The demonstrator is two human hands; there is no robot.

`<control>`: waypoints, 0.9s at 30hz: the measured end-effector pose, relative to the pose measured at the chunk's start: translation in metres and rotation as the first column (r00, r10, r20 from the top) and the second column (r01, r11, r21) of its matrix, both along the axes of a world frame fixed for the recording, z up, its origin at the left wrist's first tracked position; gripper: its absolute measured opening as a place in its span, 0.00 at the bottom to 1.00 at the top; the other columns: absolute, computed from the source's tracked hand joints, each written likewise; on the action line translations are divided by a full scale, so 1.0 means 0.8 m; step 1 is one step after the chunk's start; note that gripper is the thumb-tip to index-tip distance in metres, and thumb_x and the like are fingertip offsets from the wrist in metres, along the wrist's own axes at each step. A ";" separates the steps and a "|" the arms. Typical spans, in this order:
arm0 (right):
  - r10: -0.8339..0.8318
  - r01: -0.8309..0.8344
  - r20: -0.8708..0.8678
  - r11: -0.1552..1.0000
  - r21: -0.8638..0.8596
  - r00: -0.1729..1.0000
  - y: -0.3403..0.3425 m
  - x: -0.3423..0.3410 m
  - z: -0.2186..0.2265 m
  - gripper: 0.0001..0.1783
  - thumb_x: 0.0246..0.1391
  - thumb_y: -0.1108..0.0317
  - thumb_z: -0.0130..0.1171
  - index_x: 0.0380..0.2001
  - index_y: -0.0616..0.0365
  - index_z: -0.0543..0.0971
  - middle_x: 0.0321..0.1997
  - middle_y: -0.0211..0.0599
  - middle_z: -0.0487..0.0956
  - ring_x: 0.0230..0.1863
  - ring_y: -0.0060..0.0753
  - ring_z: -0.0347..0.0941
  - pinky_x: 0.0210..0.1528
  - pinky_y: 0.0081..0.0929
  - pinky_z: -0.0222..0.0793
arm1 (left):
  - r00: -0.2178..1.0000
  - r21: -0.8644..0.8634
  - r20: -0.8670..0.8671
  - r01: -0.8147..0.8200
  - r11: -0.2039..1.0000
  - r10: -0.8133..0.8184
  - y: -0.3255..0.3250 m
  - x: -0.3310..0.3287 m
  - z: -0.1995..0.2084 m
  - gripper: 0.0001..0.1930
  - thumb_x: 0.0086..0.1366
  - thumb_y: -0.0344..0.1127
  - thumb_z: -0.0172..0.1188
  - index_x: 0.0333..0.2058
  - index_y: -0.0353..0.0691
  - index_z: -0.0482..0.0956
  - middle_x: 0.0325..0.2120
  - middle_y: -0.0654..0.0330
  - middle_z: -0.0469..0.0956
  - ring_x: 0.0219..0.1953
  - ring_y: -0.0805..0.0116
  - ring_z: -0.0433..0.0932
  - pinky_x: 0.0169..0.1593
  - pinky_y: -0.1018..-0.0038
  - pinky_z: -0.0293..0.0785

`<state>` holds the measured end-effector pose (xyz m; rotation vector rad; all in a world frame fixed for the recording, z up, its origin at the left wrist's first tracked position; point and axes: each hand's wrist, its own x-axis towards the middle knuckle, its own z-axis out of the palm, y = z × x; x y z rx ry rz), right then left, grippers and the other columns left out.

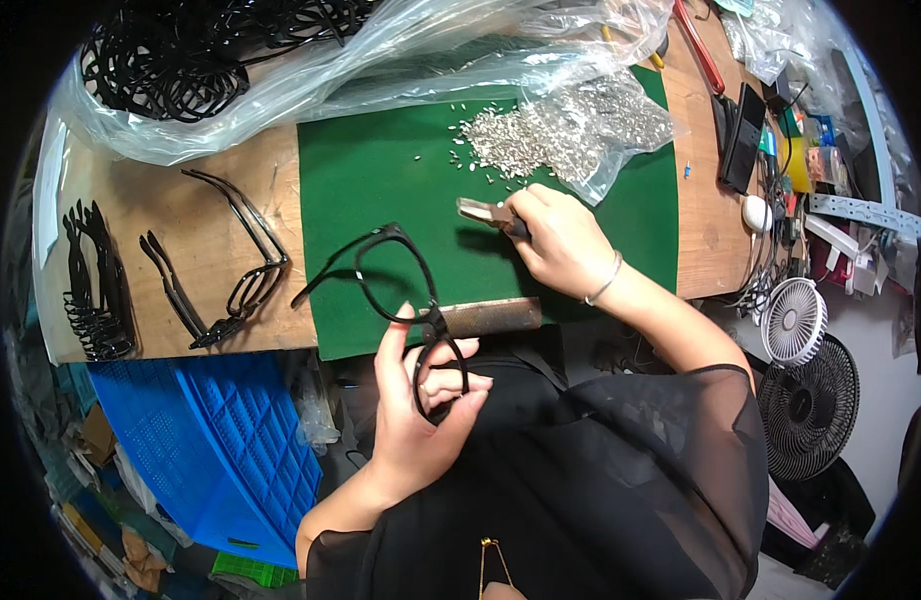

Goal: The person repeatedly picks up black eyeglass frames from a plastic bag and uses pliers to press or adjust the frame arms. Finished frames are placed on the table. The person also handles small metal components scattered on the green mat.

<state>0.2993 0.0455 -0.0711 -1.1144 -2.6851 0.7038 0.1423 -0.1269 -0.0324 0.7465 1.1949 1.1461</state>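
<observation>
My left hand (413,420) grips a black eyeglass frame (428,280) by one rim, with fingers through and around it. The frame stands tilted up, one temple arm reaching left over the green mat (371,170). Closed around a dark-handled pair of pliers (481,212), my right hand (561,240) is above the mat, its metal jaws pointing left, apart from the frame. Just beyond lies a heap of small silvery metal pieces (506,140), spilling from a clear plastic bag (611,125). A worn metal bar (496,316) lies at the mat's near edge, partly behind the frame.
Folded black frames (99,285) are stacked at far left, with loose frames (256,270) beside them. A large clear bag (171,140) of black frames spreads along the back. Right are a phone (744,138) and fans (793,320). Blue crates (221,430) stand below the table's left edge.
</observation>
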 end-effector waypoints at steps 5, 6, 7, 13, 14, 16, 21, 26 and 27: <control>-0.032 0.024 -0.058 0.992 -0.122 0.998 0.008 0.002 -0.004 0.09 0.39 0.75 0.53 0.29 0.58 0.69 0.27 0.43 0.69 0.31 0.47 0.69 0.33 0.38 0.66 | 0.880 -0.027 0.454 0.169 0.985 -0.139 0.006 -0.028 0.011 0.47 0.39 0.11 0.54 0.56 0.47 0.42 0.46 0.49 0.65 0.45 0.60 0.71 0.49 0.68 0.68; -0.006 0.002 -0.031 0.992 -0.125 1.000 0.010 -0.001 -0.004 0.09 0.39 0.75 0.53 0.29 0.58 0.69 0.27 0.43 0.69 0.31 0.47 0.69 0.33 0.38 0.66 | 0.872 -0.071 0.473 0.177 0.982 -0.123 0.005 -0.027 0.009 0.34 0.48 0.17 0.57 0.51 0.42 0.49 0.47 0.52 0.63 0.45 0.65 0.70 0.49 0.72 0.65; 0.020 -0.020 -0.003 0.991 -0.129 1.000 0.010 -0.003 -0.004 0.09 0.40 0.75 0.53 0.29 0.58 0.69 0.27 0.43 0.69 0.31 0.47 0.69 0.33 0.38 0.66 | 0.906 -0.159 0.421 0.123 0.980 -0.045 0.007 -0.021 0.007 0.22 0.55 0.20 0.52 0.46 0.39 0.55 0.43 0.54 0.66 0.43 0.68 0.71 0.47 0.75 0.66; 0.031 -0.033 -0.012 0.981 -0.193 0.999 0.011 0.009 -0.001 0.07 0.42 0.72 0.53 0.28 0.60 0.69 0.27 0.46 0.71 0.30 0.50 0.69 0.34 0.40 0.66 | 0.995 0.042 0.020 0.095 0.995 -0.096 0.010 -0.015 -0.008 0.10 0.63 0.27 0.46 0.42 0.31 0.60 0.29 0.56 0.73 0.30 0.74 0.75 0.38 0.79 0.70; 0.014 -0.024 -0.048 0.973 -0.230 0.999 0.012 0.011 -0.002 0.07 0.42 0.72 0.53 0.28 0.61 0.70 0.27 0.46 0.71 0.30 0.50 0.69 0.34 0.40 0.65 | 1.000 0.009 0.013 0.023 1.000 -0.023 0.015 -0.010 -0.004 0.11 0.62 0.26 0.46 0.42 0.29 0.60 0.28 0.56 0.73 0.29 0.74 0.75 0.37 0.79 0.70; -0.018 0.023 0.025 0.979 -0.204 1.000 0.013 0.003 -0.002 0.08 0.43 0.71 0.54 0.28 0.61 0.70 0.27 0.46 0.71 0.30 0.50 0.69 0.34 0.40 0.66 | 0.999 -0.025 0.007 -0.049 0.998 0.049 0.018 -0.003 -0.005 0.14 0.61 0.25 0.47 0.45 0.26 0.60 0.29 0.55 0.74 0.29 0.73 0.76 0.37 0.80 0.71; 0.049 -0.054 0.065 0.996 0.069 0.997 0.003 -0.010 -0.009 0.09 0.42 0.69 0.56 0.26 0.61 0.69 0.25 0.44 0.71 0.29 0.46 0.69 0.32 0.39 0.65 | 0.999 -0.039 0.038 -0.017 0.999 0.018 0.023 0.013 -0.007 0.23 0.58 0.22 0.49 0.53 0.29 0.56 0.38 0.53 0.73 0.32 0.74 0.77 0.37 0.80 0.73; -0.025 0.024 -0.069 1.000 -0.011 0.997 -0.011 -0.004 0.003 0.08 0.42 0.72 0.56 0.27 0.61 0.69 0.25 0.40 0.71 0.27 0.41 0.69 0.29 0.34 0.64 | 0.995 0.011 0.014 -0.101 0.995 0.101 0.024 0.016 -0.005 0.23 0.58 0.21 0.51 0.52 0.29 0.56 0.38 0.52 0.72 0.31 0.73 0.77 0.37 0.80 0.73; -0.089 0.076 -0.141 0.992 -0.097 0.986 -0.017 -0.006 0.013 0.08 0.43 0.72 0.56 0.28 0.61 0.69 0.25 0.40 0.71 0.27 0.40 0.69 0.29 0.32 0.64 | 0.993 0.024 0.006 -0.118 0.993 0.118 0.023 0.017 -0.003 0.24 0.57 0.21 0.51 0.52 0.29 0.56 0.39 0.52 0.72 0.32 0.73 0.77 0.37 0.80 0.74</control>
